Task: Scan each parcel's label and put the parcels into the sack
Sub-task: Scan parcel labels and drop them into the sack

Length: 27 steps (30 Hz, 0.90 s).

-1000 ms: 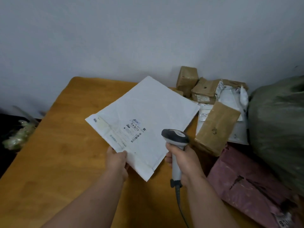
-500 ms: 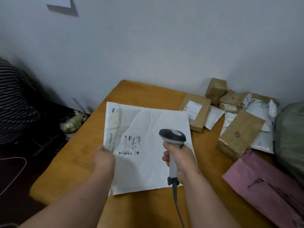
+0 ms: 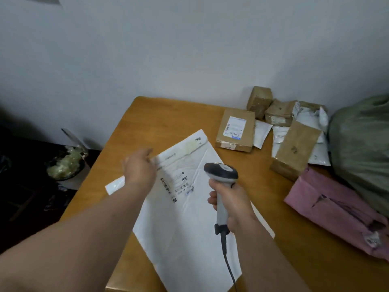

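A large white padded mailer [image 3: 189, 228] is held slanted over the wooden table [image 3: 164, 114], its printed label [image 3: 176, 184] facing up. My left hand [image 3: 139, 169], blurred, grips the mailer's left edge near the label. My right hand [image 3: 231, 203] holds a grey barcode scanner [image 3: 221, 171] by its handle, the head just right of the label and above the mailer. The green sack [image 3: 362, 148] bulges at the right edge of the view.
Behind the mailer lies a brown box with a white label [image 3: 235, 129], with more brown boxes [image 3: 259, 100], a long brown parcel [image 3: 294, 148] and white poly bags [image 3: 311, 121] by the wall. A pink mailer [image 3: 332, 209] lies beside the sack. Left of the table, the floor holds a dark bowl [image 3: 65, 163].
The mailer has turned clockwise, so its top edge now points toward the far right. My left hand moved up along its left edge. The scanner stays beside the label.
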Tool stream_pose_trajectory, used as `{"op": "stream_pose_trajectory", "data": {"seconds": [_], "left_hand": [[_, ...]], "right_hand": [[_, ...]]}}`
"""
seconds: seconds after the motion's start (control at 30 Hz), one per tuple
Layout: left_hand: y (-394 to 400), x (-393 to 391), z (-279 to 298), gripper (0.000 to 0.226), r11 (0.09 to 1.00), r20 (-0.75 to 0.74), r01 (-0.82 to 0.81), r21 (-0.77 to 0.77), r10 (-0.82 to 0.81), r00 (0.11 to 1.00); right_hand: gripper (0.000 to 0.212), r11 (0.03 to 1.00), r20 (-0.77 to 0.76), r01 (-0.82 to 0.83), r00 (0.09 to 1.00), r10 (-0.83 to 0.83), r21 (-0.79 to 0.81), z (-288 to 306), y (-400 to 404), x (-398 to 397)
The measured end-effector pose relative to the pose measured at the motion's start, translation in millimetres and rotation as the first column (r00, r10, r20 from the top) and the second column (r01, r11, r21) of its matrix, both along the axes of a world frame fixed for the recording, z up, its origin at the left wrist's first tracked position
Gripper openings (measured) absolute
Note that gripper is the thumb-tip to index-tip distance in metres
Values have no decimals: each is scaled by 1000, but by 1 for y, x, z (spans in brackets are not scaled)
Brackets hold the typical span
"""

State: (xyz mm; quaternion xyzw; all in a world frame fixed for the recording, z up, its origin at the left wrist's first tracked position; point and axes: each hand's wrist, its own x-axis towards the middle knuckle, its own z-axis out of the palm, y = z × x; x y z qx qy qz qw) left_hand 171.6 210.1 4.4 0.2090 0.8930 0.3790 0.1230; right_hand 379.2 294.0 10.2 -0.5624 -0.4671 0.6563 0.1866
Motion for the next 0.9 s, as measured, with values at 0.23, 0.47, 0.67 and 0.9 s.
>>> {"op": "stream_pose_trajectory", "data": {"seconds": [0.23,0.47,0.67,0.9], "left_hand": [[-25,14,-49,67,960,-32,40,-278,-51,998],[-81,67,-107,105,696,239,432,-574,-362,901],[-73,75,-101,119,921,361,30,-388,122,925],[-63,95,-115,32,929,532,-292,-226,369,762]], "right_hand": [[11,995,34,70,997,-68,-68,-22,-23,-13],[12,997,56,52,997,-49,-57,-22,-16,-9],[15,994,84,57,995,-49,-92,-35,-9,23],[20,990,93,-44,994,57,-137,-43,-9,38]]}}
